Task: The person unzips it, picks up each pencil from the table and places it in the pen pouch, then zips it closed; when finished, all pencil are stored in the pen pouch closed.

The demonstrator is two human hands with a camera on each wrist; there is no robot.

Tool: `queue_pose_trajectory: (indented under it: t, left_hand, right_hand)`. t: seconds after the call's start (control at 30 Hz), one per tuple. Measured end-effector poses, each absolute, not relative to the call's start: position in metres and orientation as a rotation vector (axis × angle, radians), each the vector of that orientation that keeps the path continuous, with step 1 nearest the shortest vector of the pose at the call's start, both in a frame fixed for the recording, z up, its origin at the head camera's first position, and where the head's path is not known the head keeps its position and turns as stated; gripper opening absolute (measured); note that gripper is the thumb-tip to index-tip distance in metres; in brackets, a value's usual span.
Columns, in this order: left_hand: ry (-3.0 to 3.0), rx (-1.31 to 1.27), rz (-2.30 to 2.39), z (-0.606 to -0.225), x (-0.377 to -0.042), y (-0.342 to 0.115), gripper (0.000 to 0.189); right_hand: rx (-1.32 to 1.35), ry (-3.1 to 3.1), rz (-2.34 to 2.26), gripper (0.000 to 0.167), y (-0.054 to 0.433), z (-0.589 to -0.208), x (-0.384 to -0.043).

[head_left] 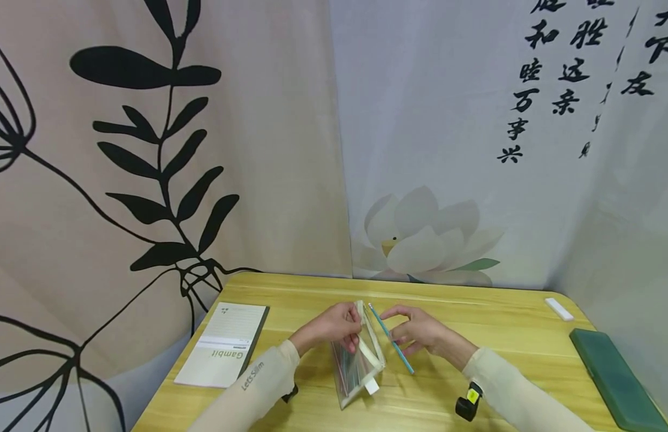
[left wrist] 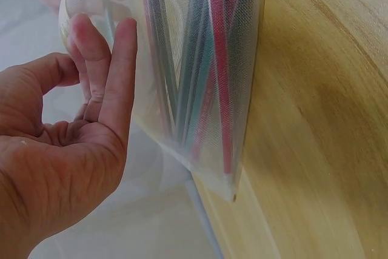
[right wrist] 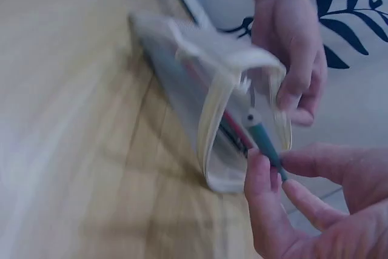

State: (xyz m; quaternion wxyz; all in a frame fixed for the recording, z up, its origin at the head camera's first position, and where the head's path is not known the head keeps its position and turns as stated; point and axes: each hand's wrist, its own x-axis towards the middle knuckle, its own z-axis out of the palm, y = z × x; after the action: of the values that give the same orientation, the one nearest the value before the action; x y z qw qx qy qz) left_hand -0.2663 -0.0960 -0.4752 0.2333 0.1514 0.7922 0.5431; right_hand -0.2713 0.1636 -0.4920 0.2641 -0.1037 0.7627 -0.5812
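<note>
A see-through mesh pencil pouch [head_left: 349, 375] with a cream zip edge stands tilted on the table. Its zip mouth [right wrist: 213, 110] gapes toward my right hand. With thumb and fingers my left hand [head_left: 336, 327] pinches the pouch's upper edge. Inside, several red, teal and dark pencils [left wrist: 218, 71] show through the mesh. A teal-blue pencil [head_left: 390, 338] is pinched between the fingertips of my right hand [head_left: 420, 330], just right of the pouch. In the right wrist view, one end of that pencil points at the open mouth; whether it has entered is hard to tell.
On the left of the wooden table [head_left: 453, 384] lies a notebook [head_left: 220, 345] with a white and grey cover. A small white block [head_left: 559, 309] sits near the right back corner, with a dark green flat case [head_left: 617, 375] along the right edge. Printed curtains [head_left: 291, 150] hang behind.
</note>
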Motion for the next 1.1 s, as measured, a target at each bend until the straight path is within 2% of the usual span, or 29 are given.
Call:
queue_pose_trajectory:
  t: [0.23,0.47,0.73,1.1]
  left_hand:
    - [2.187,0.418,1.486,-0.474,-0.266,-0.096,0.008]
    - [2.181,0.425,1.480,-0.475,-0.266,-0.096,0.008]
    - [2.158,0.447,1.467,-0.478,-0.267,-0.094,0.009]
    - [2.154,0.417,1.469,-0.478,-0.268,-0.094,0.007]
  right_hand:
    - [-0.250,1.945,-1.591,0.056,0.152,-0.495,-0.264]
    - [-0.214,1.918,-1.615,0.055,0.142,-0.497,-0.272]
    - [-0.193,1.915,-1.604,0.045,0.132,-0.499,-0.277]
    - [-0.166,1.935,-1.614,0.047,0.120,-0.501,-0.279]
